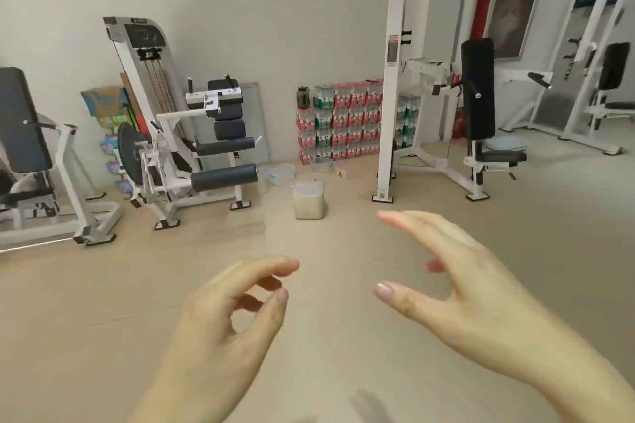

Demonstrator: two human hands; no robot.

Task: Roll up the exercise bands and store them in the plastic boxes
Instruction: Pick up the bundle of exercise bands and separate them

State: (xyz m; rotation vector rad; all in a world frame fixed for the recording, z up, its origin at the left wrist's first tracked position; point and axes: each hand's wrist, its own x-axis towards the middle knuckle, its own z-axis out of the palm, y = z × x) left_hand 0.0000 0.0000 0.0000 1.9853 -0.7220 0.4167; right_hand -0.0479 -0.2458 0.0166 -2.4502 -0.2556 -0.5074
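My left hand (226, 312) is held out low in the middle, fingers loosely curled, holding nothing. My right hand (457, 278) reaches forward beside it with fingers straight and thumb apart, also empty. Far ahead on the floor, a clear plastic box with a blue clip (281, 174) lies tilted near the wall. A second clear plastic box (322, 165) sits just to its right. A frosted square container (308, 200) stands closer to me. No exercise band shows in this view.
A leg machine (178, 134) stands at left, another machine (31, 154) at the far left edge. A white seated machine (446, 120) is at right. Stacked drink packs (343, 120) line the back wall. Bare beige floor lies between me and the boxes.
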